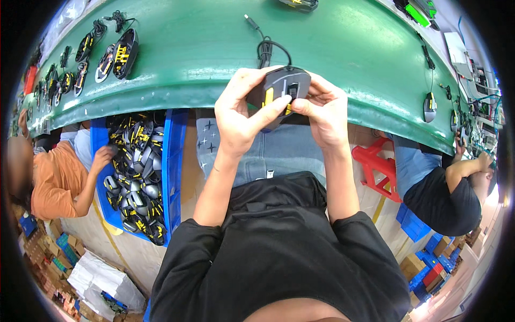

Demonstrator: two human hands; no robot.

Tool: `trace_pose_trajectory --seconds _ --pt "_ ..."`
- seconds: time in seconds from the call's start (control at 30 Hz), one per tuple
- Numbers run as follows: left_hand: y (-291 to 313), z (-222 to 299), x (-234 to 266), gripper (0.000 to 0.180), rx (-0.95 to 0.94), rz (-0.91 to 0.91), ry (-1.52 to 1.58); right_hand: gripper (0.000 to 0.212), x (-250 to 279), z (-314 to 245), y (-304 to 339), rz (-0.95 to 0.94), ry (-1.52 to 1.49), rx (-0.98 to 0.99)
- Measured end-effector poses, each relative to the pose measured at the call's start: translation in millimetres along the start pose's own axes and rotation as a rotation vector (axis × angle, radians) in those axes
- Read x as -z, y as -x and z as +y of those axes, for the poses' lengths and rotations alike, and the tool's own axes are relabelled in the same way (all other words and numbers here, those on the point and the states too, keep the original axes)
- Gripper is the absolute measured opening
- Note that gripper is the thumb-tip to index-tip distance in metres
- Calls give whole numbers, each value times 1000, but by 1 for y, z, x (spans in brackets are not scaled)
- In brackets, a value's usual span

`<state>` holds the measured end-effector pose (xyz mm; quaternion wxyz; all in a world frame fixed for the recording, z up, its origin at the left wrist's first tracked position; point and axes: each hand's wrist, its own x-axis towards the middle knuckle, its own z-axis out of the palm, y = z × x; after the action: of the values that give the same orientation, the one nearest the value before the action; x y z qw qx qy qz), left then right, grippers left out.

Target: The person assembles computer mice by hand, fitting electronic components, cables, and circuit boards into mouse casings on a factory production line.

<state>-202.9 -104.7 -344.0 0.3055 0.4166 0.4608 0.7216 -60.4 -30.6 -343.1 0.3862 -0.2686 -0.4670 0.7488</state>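
Left grip [239, 110] and right grip [327, 115] are both curled closed around a black mouse [278, 83]; its cable [265, 49] extends beyond them over the green tabletop [193, 45].

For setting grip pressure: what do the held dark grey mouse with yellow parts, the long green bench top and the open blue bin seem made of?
Held mouse: probably hard plastic, matte, judging by its soft, dull sheen. Green bench top: possibly rubber or vinyl, smooth and semi-gloss, with broad pale reflections. Blue bin: likely moulded plastic, satin, given its even colour.
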Motion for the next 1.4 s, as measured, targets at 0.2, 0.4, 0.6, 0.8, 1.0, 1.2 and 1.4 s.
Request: trace_pose_trajectory --seconds 0.2,0.4,0.6,0.8,1.0,1.2,1.4 --pt "0 16 -3 34 -140 -8 -235 58 3 2 2 -94 -33 37" --pt "4 19 -6 30 -210 -8 -310 46 3 0 7 -145 -20 95" --pt "5 8 -9 26 -173 -14 -224 27 -2 -7 12 16 252 290" --pt "-3 18 -1 20 -131 -178 -384 26 3 -13 13 42 483 375" --pt "6 -1 0 18 120 -31 197 37 -17 -14 16 114 633 433" --pt "5 -4 6 24 122 -184 360 45 1 -19 26 -3 743 410" --pt "0 7 2 19 -3 -179 46 49 -6 -19 27 -7 818 507"
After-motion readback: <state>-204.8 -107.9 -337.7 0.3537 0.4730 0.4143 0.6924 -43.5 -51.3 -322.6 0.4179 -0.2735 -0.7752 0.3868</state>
